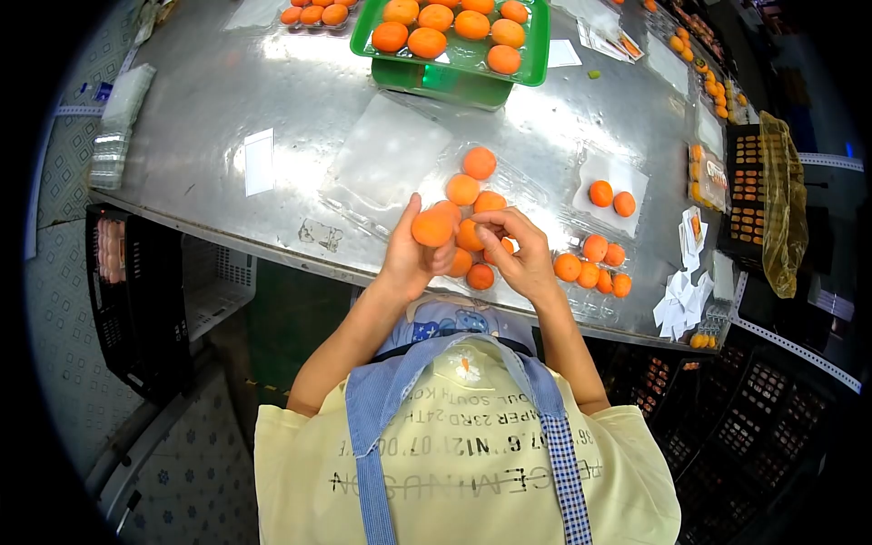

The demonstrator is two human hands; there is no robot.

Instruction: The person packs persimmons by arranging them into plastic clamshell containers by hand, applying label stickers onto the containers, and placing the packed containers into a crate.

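I see the left hand (413, 259) grasping an orange (431, 228), nine o'clock from the right hand (524, 249), whose grip I can't tell.

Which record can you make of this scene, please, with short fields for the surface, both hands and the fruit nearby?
Surface: metal table
Left grip: fingers around an orange
Right grip: beside the loose oranges; contact cannot be told
Far side: green tray holding oranges, raised on a green base
Right side: two oranges on a pale sheet; more oranges nearer the person
Left side: white card lying flat
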